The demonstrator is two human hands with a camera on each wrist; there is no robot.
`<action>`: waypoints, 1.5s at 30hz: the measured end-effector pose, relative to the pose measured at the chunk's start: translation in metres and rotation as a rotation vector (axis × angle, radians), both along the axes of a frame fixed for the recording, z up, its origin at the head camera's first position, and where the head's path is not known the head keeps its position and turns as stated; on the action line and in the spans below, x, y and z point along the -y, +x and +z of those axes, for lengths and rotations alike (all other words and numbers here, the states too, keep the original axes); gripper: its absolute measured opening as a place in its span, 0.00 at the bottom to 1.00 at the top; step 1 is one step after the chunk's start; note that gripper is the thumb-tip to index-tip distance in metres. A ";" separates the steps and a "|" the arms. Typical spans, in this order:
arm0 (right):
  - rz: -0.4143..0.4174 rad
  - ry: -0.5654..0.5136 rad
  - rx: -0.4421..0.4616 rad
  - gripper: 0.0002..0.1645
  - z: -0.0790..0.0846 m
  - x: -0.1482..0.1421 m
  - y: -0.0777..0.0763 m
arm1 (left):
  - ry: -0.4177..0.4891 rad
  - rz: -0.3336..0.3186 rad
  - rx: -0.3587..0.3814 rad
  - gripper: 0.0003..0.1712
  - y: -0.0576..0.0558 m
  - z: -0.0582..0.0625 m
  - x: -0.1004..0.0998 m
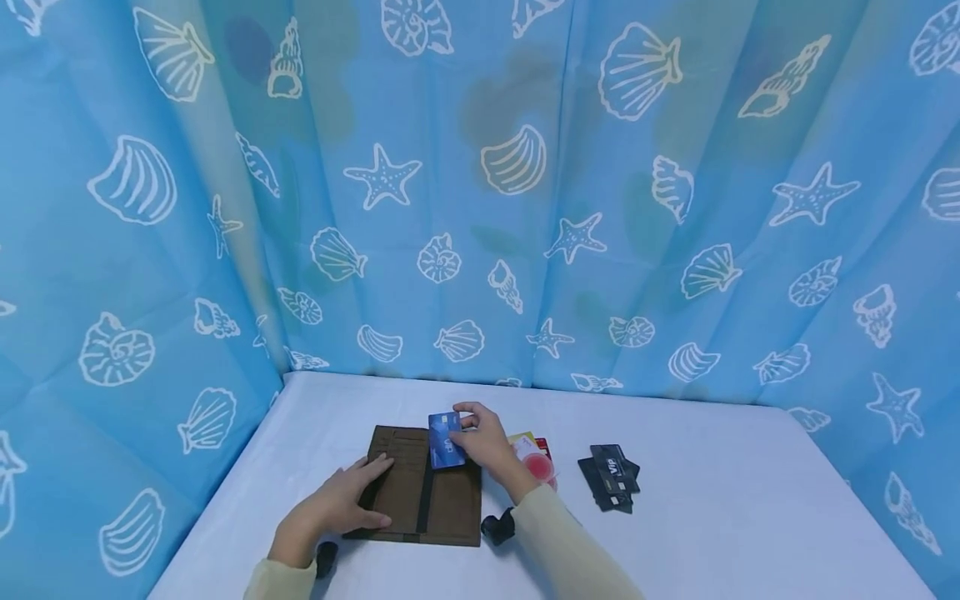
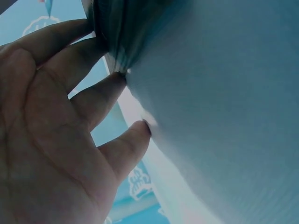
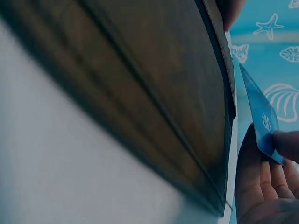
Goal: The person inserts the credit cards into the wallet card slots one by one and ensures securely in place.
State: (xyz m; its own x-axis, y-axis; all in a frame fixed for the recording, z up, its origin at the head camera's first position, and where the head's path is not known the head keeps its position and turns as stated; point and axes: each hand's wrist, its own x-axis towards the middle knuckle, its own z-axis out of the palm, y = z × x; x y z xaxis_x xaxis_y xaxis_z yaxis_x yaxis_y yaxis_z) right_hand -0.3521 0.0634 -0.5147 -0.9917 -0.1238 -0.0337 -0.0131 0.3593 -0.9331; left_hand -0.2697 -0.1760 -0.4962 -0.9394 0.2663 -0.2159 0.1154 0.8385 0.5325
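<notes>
A brown wallet [image 1: 455,508] lies unfolded on the white table, with card slots on its left half and a dark band down the middle. My left hand [image 1: 330,504] rests on its left edge, fingers spread and thumb on the lower part. The wallet's edge also shows at the fingertips in the left wrist view. Over the upper right half, my right hand [image 1: 486,437] pinches a blue bank card [image 1: 444,440] between thumb and fingers. In the right wrist view the card [image 3: 259,114] stands tilted beside the wallet [image 3: 154,60].
Several black cards [image 1: 611,477] lie in a loose pile to the right. Behind my right wrist are a yellow card [image 1: 521,437], a red card [image 1: 544,448] and a pink round item [image 1: 537,465], partly covered. A blue shell-patterned curtain [image 1: 480,208] encloses the table [image 1: 720,500].
</notes>
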 end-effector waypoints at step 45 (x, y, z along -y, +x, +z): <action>0.105 0.140 -0.131 0.22 -0.001 0.043 0.004 | -0.019 0.004 0.011 0.50 -0.003 0.002 -0.002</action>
State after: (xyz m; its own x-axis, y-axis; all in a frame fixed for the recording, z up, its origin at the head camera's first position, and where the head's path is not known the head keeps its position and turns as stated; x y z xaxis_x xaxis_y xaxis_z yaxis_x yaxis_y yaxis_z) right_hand -0.3477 0.0199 -0.5156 -0.9706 -0.2301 0.0705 -0.1754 0.4753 -0.8622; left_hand -0.2724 -0.1745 -0.4940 -0.9378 0.2587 -0.2317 0.1064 0.8491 0.5173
